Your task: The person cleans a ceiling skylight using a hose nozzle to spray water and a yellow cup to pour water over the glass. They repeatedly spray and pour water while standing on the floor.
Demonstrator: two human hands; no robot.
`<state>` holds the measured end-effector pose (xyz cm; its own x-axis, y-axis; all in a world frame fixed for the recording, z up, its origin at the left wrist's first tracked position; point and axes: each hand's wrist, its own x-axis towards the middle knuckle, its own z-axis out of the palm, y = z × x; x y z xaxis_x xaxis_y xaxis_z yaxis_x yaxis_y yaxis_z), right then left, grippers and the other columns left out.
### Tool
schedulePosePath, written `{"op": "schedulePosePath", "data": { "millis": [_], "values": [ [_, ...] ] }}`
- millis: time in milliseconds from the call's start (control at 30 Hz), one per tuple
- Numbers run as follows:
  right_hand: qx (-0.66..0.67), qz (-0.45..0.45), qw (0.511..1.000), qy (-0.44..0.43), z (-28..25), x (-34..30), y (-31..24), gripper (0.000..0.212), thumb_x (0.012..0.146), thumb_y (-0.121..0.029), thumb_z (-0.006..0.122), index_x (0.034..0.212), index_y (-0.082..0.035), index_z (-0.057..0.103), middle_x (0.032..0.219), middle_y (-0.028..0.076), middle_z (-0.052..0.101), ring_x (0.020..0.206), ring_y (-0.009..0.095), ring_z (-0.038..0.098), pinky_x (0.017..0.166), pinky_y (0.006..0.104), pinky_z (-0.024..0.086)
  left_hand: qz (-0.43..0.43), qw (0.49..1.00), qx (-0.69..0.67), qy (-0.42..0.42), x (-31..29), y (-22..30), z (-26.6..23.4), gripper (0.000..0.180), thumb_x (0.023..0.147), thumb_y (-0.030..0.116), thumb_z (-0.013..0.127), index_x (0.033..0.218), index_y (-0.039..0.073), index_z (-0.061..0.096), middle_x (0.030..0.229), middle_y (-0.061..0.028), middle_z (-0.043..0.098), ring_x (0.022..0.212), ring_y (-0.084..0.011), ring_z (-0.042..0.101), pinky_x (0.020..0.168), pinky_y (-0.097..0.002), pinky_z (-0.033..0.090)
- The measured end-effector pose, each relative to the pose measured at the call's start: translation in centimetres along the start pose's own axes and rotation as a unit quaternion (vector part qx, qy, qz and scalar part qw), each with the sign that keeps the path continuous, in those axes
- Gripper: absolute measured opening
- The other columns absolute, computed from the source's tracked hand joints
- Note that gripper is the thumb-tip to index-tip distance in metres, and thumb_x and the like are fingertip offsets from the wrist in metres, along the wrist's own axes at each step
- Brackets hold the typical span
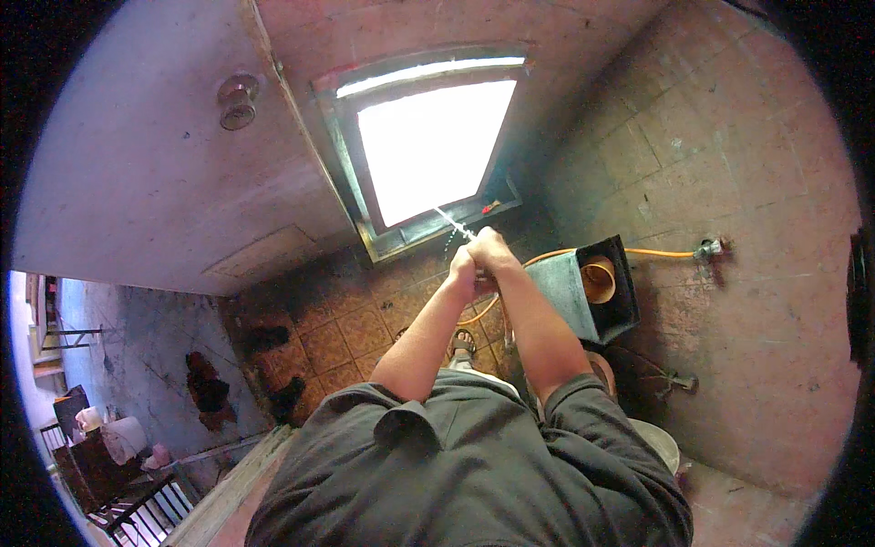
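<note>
Head view: a spraying nozzle (468, 234) is being gripped by the curled left hand (464, 273) and curled right hand (493, 252) (grip partly hidden).

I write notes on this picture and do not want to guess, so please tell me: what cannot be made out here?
All in the head view:
Nozzle: its handle is hidden by the left hand and right hand.
Window: glare hides anything beyond.
Red thing: too small to name.
Bucket: partly hidden behind the shirt.
</note>
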<state>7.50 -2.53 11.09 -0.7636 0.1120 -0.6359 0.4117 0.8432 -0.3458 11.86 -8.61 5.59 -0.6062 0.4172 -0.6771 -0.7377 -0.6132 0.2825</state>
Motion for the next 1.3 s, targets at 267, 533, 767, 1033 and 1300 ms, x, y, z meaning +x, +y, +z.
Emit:
{"op": "schedulePosePath", "data": {
  "millis": [267,533,767,1033,1300],
  "values": [
    [-0.018,-0.176,0.969,0.174,-7.1,-0.8,-3.4,0.037,0.065,-0.023,0.055,0.084,0.01,0.055,0.096,0.028,0.051,0.088,0.035,0.052,0.077,0.0378,0.041,0.145,0.987,0.064,-0.012,-6.4,5.8,8.1,0.037,0.079,0.04,0.03,0.086,0.009,0.048,0.074,-0.009,0.055,0.061,-0.0251,0.055,0.057,-0.0407,0.046],
    [-0.027,-0.068,0.995,0.073,-5.7,-1.9,-0.4,0.035,0.064,-0.023,0.059,0.085,0.005,0.058,0.091,0.024,0.055,0.087,0.031,0.056,0.074,0.0342,0.044,0.028,0.999,0.022,-0.024,-2.5,1.7,6.3,0.036,0.077,0.042,0.035,0.085,0.009,0.048,0.075,-0.0116,0.055,0.062,-0.0258,0.056,0.058,-0.0395,0.047],
    [0.028,0.019,0.99,0.135,-2.1,1.6,6.1,0.032,0.063,-0.022,0.059,0.085,0.002,0.058,0.089,0.023,0.056,0.087,0.031,0.055,0.075,0.0354,0.044,-0.001,0.993,0.117,0.036,0.1,-1.8,5.7,0.039,0.077,0.04,0.036,0.091,0.006,0.048,0.081,-0.0144,0.054,0.067,-0.0269,0.056,0.057,-0.0415,0.048],
    [0.04,0.022,0.99,0.132,-3.0,1.5,7.2,0.032,0.065,-0.02,0.057,0.087,0.003,0.057,0.091,0.024,0.055,0.089,0.031,0.054,0.077,0.0352,0.043,-0.038,0.996,0.086,-0.002,2.1,-3.1,5.9,0.033,0.079,0.037,0.035,0.087,0.009,0.049,0.08,-0.0108,0.055,0.069,-0.0256,0.055,0.059,-0.0423,0.047],
    [0.057,0.031,0.99,0.129,-3.1,1.5,6.9,0.032,0.066,-0.022,0.057,0.087,0.002,0.057,0.091,0.024,0.055,0.09,0.032,0.053,0.078,0.036,0.043,-0.026,0.994,0.107,0.027,1.3,-2.6,6.5,0.041,0.078,0.043,0.034,0.091,0.006,0.044,0.08,-0.0155,0.052,0.066,-0.0284,0.055,0.055,-0.0409,0.049]
  ]
}}
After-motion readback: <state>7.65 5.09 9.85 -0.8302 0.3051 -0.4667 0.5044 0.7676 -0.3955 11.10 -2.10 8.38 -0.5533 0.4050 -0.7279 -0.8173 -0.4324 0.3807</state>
